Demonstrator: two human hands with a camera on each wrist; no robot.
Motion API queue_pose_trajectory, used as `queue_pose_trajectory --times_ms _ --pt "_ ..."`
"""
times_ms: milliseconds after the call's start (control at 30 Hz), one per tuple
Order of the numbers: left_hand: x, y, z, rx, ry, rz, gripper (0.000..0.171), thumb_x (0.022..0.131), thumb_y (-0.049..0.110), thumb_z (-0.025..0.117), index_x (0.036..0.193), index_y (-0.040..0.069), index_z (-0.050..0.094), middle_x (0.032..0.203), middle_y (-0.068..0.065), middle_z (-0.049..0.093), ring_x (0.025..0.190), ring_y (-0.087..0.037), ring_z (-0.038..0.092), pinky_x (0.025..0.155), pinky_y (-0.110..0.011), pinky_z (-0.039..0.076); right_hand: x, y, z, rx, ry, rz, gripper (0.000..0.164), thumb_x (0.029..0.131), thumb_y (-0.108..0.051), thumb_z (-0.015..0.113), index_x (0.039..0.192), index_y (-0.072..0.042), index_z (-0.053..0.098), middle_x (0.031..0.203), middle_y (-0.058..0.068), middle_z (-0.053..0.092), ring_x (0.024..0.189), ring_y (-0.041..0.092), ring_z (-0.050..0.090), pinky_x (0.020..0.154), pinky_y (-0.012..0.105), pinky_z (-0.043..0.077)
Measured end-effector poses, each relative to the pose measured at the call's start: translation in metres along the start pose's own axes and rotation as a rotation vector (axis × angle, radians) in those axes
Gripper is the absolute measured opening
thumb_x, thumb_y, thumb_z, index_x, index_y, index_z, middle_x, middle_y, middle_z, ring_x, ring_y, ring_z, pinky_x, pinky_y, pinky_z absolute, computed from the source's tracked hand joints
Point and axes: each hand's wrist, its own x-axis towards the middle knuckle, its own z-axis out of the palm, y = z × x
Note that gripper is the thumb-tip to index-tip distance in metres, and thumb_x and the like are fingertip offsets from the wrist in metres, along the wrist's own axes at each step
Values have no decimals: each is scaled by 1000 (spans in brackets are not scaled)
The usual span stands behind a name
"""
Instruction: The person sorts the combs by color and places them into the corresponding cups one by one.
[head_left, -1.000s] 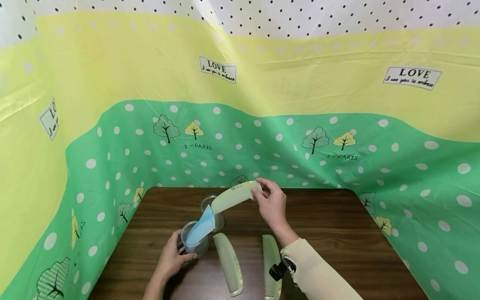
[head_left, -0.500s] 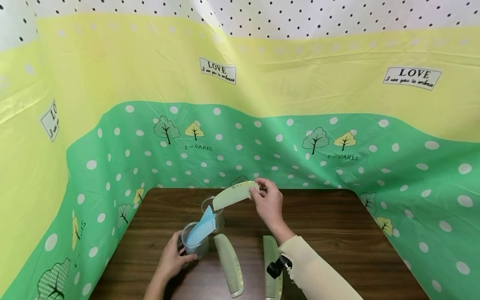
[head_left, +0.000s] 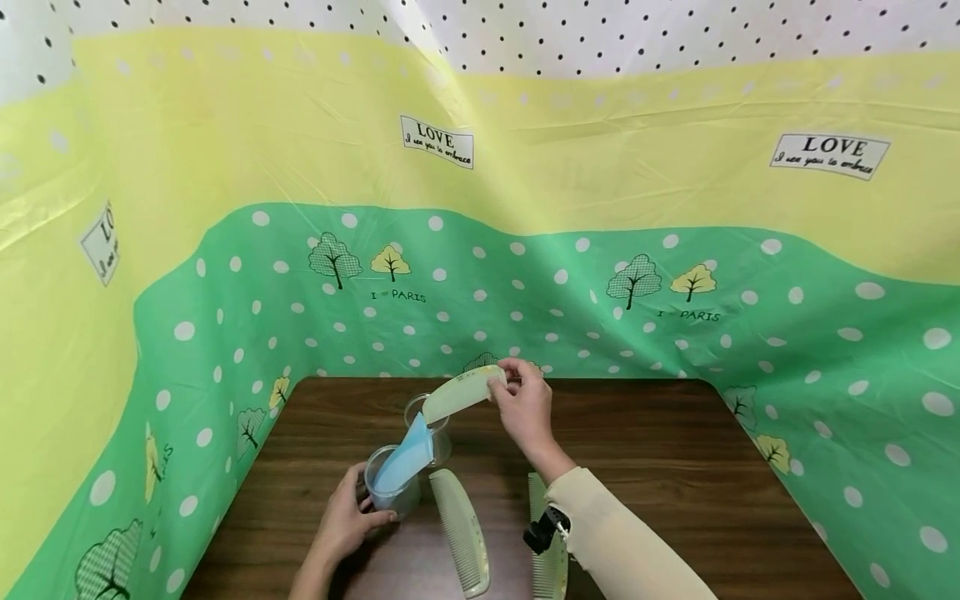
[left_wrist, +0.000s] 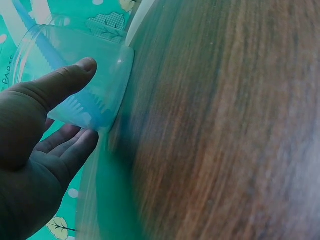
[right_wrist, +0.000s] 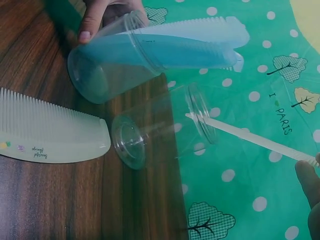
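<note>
My left hand [head_left: 347, 515] grips a clear plastic cup [head_left: 405, 500], thumb on one side and fingers on the other. Blue combs [head_left: 405, 462] lean inside it, their ends sticking out past the rim; the left wrist view shows their teeth through the wall. Between thumb and fingers, my right hand [head_left: 527, 410] pinches one end of a pale green comb [head_left: 463, 393]. That comb slants down to the left, and in the right wrist view its far tip is at the mouth of a second clear cup [right_wrist: 160, 125], which stands upright beside the first.
Two more pale green combs lie on the brown wooden table [head_left: 660, 467]: one comb [head_left: 459, 533] in front of the cups, another comb [head_left: 550, 567] partly under the right forearm. A patterned green and yellow curtain [head_left: 525, 283] encloses the table's back and sides.
My right hand has shifted slightly left with the pale green comb, its tip staying by the second cup. The left hand and its cup have hardly moved.
</note>
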Motion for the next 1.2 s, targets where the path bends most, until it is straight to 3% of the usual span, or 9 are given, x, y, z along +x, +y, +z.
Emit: queue_pose_trajectory --times_ms 300,733,1200 --pt "0 -1 -1 -2 -9 0 89 66 2 95 140 0 47 144 -27 51 136 -48 51 105 -38 57 4 6 12 -32 8 4 23 91 -1 75 114 0 70 94 13 65 76 22 75 58 23 64" --pt "-1 -1 0 -14 -8 -5 89 66 0 95 141 2 47 144 -27 51 136 -47 51 104 -38 58 9 7 23 -157 10 -34 22 90 -7 76 112 -5 73 96 9 65 74 17 72 56 22 62" --pt "-2 1 -1 -5 -9 -7 89 66 0 95 140 2 47 143 -27 52 134 -47 52 103 -39 59 9 10 38 -161 -2 -41 23 87 -3 77 110 -2 74 94 12 66 75 22 71 53 21 61"
